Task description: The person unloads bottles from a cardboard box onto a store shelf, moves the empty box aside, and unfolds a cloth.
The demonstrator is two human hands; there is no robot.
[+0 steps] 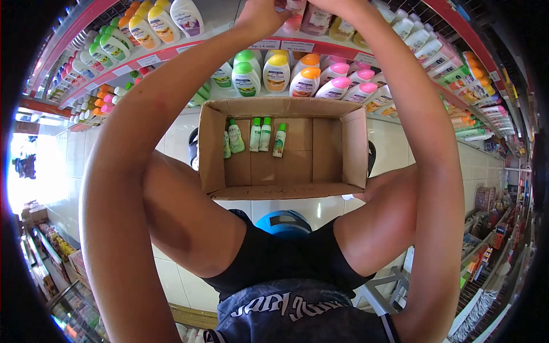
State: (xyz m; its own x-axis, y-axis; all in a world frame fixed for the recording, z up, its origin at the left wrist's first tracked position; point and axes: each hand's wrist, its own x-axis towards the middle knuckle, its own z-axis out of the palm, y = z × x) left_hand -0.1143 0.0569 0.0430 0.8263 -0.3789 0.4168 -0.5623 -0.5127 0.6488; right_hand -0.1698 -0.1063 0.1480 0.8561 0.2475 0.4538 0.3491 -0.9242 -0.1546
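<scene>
Both my arms reach up to the upper shelf at the top edge of the view. My left hand (264, 18) is beside a pink bottle (293, 17), its fingers partly cut off by the frame edge. Only the base of my right hand (337, 7) shows, near a clear pinkish bottle (316, 20); its fingers are out of sight. Below, an open cardboard box (283, 191) sits between my legs. Inside it, toward the left, lie several small green-capped bottles (265, 135).
A lower shelf holds bottles with green, yellow, orange and pink caps (277, 71). White bottles with yellow caps (163, 24) stand at upper left. A blue seat (282, 223) is beneath me, with a grey metal frame (380, 294) at right. More stocked shelves line both sides.
</scene>
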